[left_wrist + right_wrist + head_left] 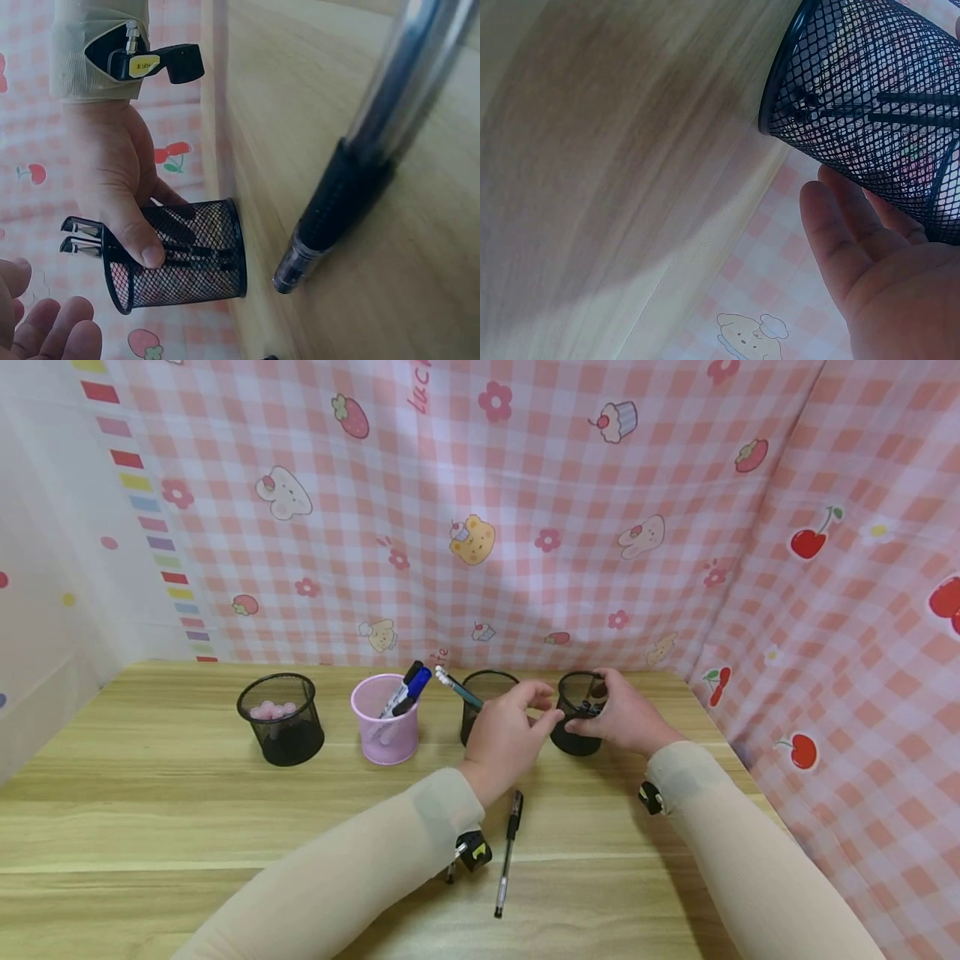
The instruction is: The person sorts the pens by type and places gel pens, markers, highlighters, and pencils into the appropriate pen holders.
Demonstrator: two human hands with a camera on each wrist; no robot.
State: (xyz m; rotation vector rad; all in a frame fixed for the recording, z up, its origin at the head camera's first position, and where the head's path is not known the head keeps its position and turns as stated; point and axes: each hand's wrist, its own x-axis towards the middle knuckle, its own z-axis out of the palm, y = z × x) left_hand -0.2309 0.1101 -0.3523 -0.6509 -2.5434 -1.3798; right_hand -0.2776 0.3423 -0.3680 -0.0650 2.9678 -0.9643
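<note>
My right hand (633, 714) holds the rightmost black mesh pen cup (576, 739), its thumb on the near side and fingers around the far side. The left wrist view shows that cup (187, 281) with two thin black items (81, 226) inside; their silver-edged ends stick out past the rim. Close to the cup's left side is my left hand (506, 739), fingers loosely bent and nothing between them. Behind the left hand stands another black mesh cup (487, 679), partly hidden, with a teal pencil-like item (459, 688) with a white decorated top leaning out.
A pink cup (388, 745) holds several markers (408, 693). Further left, a black mesh cup (291, 743) contains pink round-lobed items (273, 710). A black-capped clear pen (508, 852) lies in front; another dark tip (451, 872) shows beside my left sleeve. Checked cloth (420, 527) hangs behind.
</note>
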